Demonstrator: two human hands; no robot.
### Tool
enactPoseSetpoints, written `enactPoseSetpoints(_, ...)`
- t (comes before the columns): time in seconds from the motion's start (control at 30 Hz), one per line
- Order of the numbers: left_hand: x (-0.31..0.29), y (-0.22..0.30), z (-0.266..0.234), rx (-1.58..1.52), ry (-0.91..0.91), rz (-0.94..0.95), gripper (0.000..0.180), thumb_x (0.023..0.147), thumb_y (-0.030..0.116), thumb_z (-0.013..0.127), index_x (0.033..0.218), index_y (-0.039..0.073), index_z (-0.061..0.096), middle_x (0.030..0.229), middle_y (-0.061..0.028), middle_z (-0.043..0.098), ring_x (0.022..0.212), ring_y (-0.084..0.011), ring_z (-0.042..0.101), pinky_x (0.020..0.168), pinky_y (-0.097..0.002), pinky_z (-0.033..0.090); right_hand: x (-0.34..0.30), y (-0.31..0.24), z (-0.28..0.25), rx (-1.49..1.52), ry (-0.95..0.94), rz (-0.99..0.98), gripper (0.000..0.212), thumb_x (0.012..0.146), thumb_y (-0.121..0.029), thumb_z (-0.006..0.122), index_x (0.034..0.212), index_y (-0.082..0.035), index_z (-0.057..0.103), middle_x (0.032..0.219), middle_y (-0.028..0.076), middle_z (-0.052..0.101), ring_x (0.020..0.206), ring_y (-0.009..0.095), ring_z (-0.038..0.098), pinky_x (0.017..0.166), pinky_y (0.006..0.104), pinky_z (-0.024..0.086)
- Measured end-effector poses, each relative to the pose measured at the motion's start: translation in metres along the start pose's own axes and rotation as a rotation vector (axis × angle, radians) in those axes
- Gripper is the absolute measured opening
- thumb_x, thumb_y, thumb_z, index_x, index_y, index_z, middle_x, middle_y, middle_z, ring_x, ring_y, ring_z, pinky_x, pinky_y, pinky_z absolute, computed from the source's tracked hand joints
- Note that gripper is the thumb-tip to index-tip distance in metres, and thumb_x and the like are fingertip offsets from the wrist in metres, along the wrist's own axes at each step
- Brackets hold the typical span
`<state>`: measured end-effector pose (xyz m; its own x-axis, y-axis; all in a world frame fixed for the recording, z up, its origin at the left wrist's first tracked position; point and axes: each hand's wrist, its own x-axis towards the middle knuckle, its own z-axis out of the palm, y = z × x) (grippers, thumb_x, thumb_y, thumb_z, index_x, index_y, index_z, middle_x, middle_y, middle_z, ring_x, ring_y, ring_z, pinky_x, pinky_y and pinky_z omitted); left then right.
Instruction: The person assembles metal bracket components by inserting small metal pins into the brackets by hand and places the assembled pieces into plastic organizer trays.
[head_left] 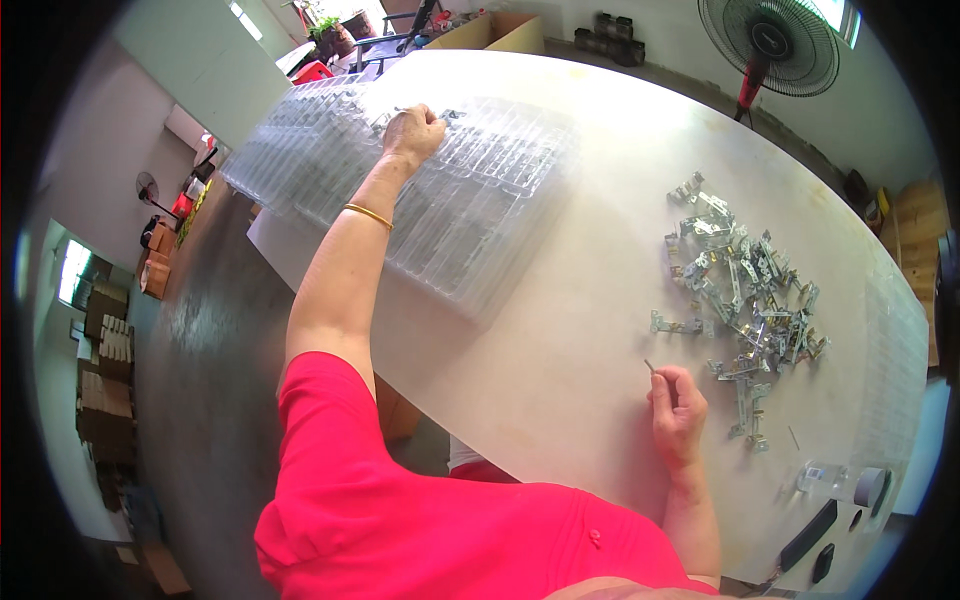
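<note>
My left hand (413,133) reaches over the far part of a stack of clear plastic compartment trays (450,220). Its fingers are closed. Small metal pieces (453,117) show beside the knuckles, but what the fingers hold is hidden. Low over the white table, my right hand (680,410) pinches a thin metal pin (650,367) between thumb and fingertips, its tip pointing up and left. Just beyond that hand lies a loose pile of silvery metal brackets (750,290) with brass-coloured bits. One bracket (677,325) sits at the pile's left side.
The white table (570,330) carries everything. Another thin pin (794,438) lies near the pile. At the lower right are a clear container (822,478), a roll of tape (870,487) and a black long-handled tool (808,535). Clear trays (890,350) stand along the right edge; a fan (770,45) stands beyond.
</note>
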<state>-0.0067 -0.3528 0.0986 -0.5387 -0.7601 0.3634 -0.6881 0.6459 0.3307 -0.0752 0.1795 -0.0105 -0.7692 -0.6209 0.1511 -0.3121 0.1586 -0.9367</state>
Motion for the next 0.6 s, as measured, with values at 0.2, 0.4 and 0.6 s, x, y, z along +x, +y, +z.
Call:
enactPoseSetpoints(0.2, 0.003, 0.008, 0.004, 0.036, -0.032, 0.043, 0.025, 0.08, 0.03, 0.066, 0.088, 0.008, 0.073, 0.09, -0.0194, 0.073, 0.09, -0.0353, 0.071, 0.084, -0.0434, 0.054, -0.001, -0.001, -0.002, -0.007, -0.01, 0.027, 0.003, 0.097, -0.006, 0.064, 0.098, -0.004, 0.062, 0.07, 0.001, 0.06, 0.061, 0.007, 0.055, 0.057, 0.0239, 0.045)
enactPoseSetpoints(0.4, 0.0, 0.022, 0.006, 0.167, -0.048, 0.067, 0.028, 0.081, 0.028, 0.06, 0.093, 0.006, 0.074, 0.095, -0.0212, 0.073, 0.094, -0.0374, 0.07, 0.089, -0.0455, 0.053, 0.001, -0.001, -0.002, -0.015, -0.012, 0.017, 0.003, 0.097, -0.005, 0.064, 0.098, -0.004, 0.063, 0.07, 0.001, 0.06, 0.061, 0.007, 0.055, 0.056, 0.024, 0.045)
enactPoseSetpoints(0.6, 0.003, 0.032, 0.009, 0.322, -0.066, 0.041, 0.032, 0.079, 0.025, 0.059, 0.098, 0.004, 0.075, 0.099, -0.0245, 0.072, 0.097, -0.038, 0.07, 0.09, -0.045, 0.053, 0.003, -0.002, -0.002, -0.022, -0.015, 0.023, 0.003, 0.096, -0.005, 0.064, 0.098, -0.003, 0.063, 0.069, 0.001, 0.06, 0.06, 0.008, 0.054, 0.055, 0.0247, 0.044)
